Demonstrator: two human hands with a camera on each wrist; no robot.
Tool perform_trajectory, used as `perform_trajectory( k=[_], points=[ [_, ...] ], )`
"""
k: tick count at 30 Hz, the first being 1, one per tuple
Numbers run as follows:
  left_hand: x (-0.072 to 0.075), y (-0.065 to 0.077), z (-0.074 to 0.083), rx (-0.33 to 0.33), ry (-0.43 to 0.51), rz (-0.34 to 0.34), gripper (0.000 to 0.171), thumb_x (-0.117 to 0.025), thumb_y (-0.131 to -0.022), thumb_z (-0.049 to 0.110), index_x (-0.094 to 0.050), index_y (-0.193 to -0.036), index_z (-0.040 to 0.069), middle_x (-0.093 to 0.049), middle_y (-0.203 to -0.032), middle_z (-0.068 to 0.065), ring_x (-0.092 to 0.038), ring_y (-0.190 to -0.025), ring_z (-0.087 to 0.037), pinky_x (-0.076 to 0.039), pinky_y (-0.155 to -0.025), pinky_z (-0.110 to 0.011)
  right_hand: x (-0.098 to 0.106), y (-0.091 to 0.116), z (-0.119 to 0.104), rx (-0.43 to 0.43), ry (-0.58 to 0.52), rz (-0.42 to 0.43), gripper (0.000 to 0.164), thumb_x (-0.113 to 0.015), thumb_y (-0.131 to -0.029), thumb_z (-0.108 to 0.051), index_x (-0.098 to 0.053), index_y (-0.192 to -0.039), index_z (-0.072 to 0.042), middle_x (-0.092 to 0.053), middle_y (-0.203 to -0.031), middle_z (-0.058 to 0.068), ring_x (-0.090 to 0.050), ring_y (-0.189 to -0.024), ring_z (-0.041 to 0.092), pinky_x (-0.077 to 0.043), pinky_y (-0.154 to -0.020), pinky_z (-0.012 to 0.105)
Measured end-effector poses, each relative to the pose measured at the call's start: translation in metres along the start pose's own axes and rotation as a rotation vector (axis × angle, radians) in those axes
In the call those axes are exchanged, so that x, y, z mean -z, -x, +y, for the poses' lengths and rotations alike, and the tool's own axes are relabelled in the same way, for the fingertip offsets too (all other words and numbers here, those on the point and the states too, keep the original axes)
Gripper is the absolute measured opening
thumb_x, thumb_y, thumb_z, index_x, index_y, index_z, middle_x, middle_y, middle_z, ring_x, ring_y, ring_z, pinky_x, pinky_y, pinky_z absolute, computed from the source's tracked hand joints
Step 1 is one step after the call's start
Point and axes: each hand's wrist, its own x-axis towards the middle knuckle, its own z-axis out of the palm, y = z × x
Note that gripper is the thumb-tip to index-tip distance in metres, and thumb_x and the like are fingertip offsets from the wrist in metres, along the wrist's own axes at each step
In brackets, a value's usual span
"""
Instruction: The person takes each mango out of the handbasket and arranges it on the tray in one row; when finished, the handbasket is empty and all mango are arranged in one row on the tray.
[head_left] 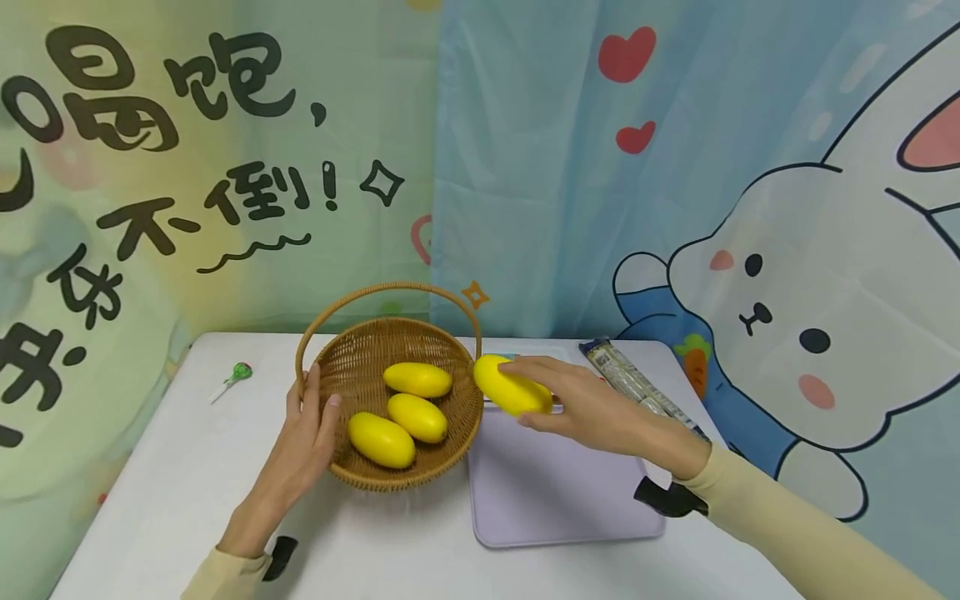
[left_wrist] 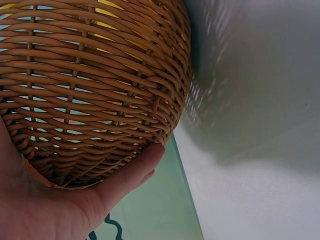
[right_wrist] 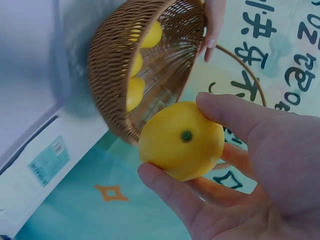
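Note:
A brown wicker basket (head_left: 408, 475) with a tall hoop handle stands tilted on the table, its mouth facing me. Inside lie three yellow oval fruits, one towards the back (head_left: 417, 380), one in the middle (head_left: 417, 418) and one at the front left (head_left: 381, 440). My left hand (head_left: 303, 437) grips the basket's left rim; up close in the left wrist view, the thumb lies along the weave (left_wrist: 95, 95). Just beyond the right rim, my right hand (head_left: 592, 404) holds another yellow oval fruit (head_left: 510, 386) in the air. Its green stem end (right_wrist: 186, 135) shows between thumb and fingers.
A pale purple tray (head_left: 562, 492) lies right of the basket, partly under my right arm. Behind that arm is a long silvery packet (head_left: 630, 379). A green-wrapped lollipop (head_left: 240, 372) rests at the far left. Printed curtains (head_left: 517, 167) hang behind the white table (head_left: 180, 467).

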Motion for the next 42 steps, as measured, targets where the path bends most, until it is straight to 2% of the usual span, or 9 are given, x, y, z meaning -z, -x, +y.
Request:
perform_trajectory(
  k=[8, 12, 17, 25, 32, 38, 42],
  points=[
    [0.001, -0.001, 0.001, 0.002, 0.008, 0.000, 0.071, -0.025, -0.110, 0.049, 0.005, -0.164, 0.015, 0.002, -0.167, -0.026, -0.027, -0.147, -0.053, -0.030, -0.114, -0.068, -0.003, 0.010, 0.017, -0.030, 0.044, 0.057, 0.063, -0.075, -0.094, -0.024, -0.049, -0.150, -0.016, -0.053, -0.150, 0.009, -0.058, -0.119, 0.023, -0.057, -0.083, 0.028],
    [0.001, -0.001, 0.001, 0.001, 0.012, 0.002, 0.070, -0.026, -0.110, 0.048, 0.005, -0.164, 0.015, 0.002, -0.168, -0.026, -0.026, -0.147, -0.053, -0.029, -0.114, -0.068, -0.014, 0.010, 0.023, -0.048, 0.019, 0.077, 0.063, -0.076, -0.093, -0.022, -0.050, -0.150, -0.011, -0.056, -0.147, 0.010, -0.058, -0.119, 0.025, -0.057, -0.090, 0.036],
    [0.000, 0.000, -0.001, 0.003, 0.020, 0.003, 0.070, -0.026, -0.110, 0.048, 0.005, -0.164, 0.016, 0.002, -0.168, -0.025, -0.026, -0.148, -0.053, -0.029, -0.115, -0.068, -0.039, 0.007, 0.031, -0.111, -0.017, 0.088, 0.063, -0.077, -0.092, -0.021, -0.052, -0.148, -0.008, -0.058, -0.145, 0.011, -0.058, -0.122, 0.027, -0.051, -0.103, 0.049],
    [0.000, 0.000, -0.002, -0.010, 0.012, 0.013, 0.071, -0.027, -0.110, 0.048, 0.004, -0.164, 0.015, 0.002, -0.167, -0.027, -0.025, -0.148, -0.053, -0.029, -0.114, -0.069, -0.086, -0.001, 0.038, -0.219, -0.053, 0.079, 0.061, -0.079, -0.090, -0.019, -0.055, -0.144, -0.004, -0.061, -0.141, 0.014, -0.060, -0.118, 0.026, -0.050, -0.100, 0.046],
    [-0.002, -0.003, -0.003, -0.010, 0.009, 0.021, 0.071, -0.026, -0.110, 0.050, 0.005, -0.164, 0.016, 0.003, -0.168, -0.026, -0.024, -0.149, -0.052, -0.028, -0.116, -0.068, -0.123, -0.006, 0.040, -0.270, -0.076, 0.139, 0.061, -0.081, -0.088, -0.017, -0.056, -0.142, -0.002, -0.060, -0.138, 0.021, -0.060, -0.119, 0.032, -0.050, -0.101, 0.049],
    [-0.002, -0.004, -0.003, -0.008, 0.006, 0.020, 0.072, -0.026, -0.110, 0.050, 0.004, -0.164, 0.015, 0.003, -0.168, -0.025, -0.023, -0.149, -0.052, -0.028, -0.116, -0.067, -0.142, -0.003, 0.036, -0.304, -0.052, 0.137, 0.062, -0.080, -0.089, -0.018, -0.055, -0.143, -0.003, -0.058, -0.135, 0.025, -0.061, -0.110, 0.031, -0.053, -0.094, 0.047],
    [-0.001, -0.003, -0.003, -0.005, 0.008, 0.019, 0.071, -0.025, -0.110, 0.051, 0.004, -0.164, 0.016, 0.003, -0.168, -0.024, -0.023, -0.150, -0.052, -0.028, -0.116, -0.068, -0.148, -0.002, 0.034, -0.319, -0.037, 0.124, 0.065, -0.080, -0.089, -0.022, -0.053, -0.146, -0.006, -0.056, -0.136, 0.025, -0.061, -0.113, 0.032, -0.052, -0.097, 0.048]
  ],
)
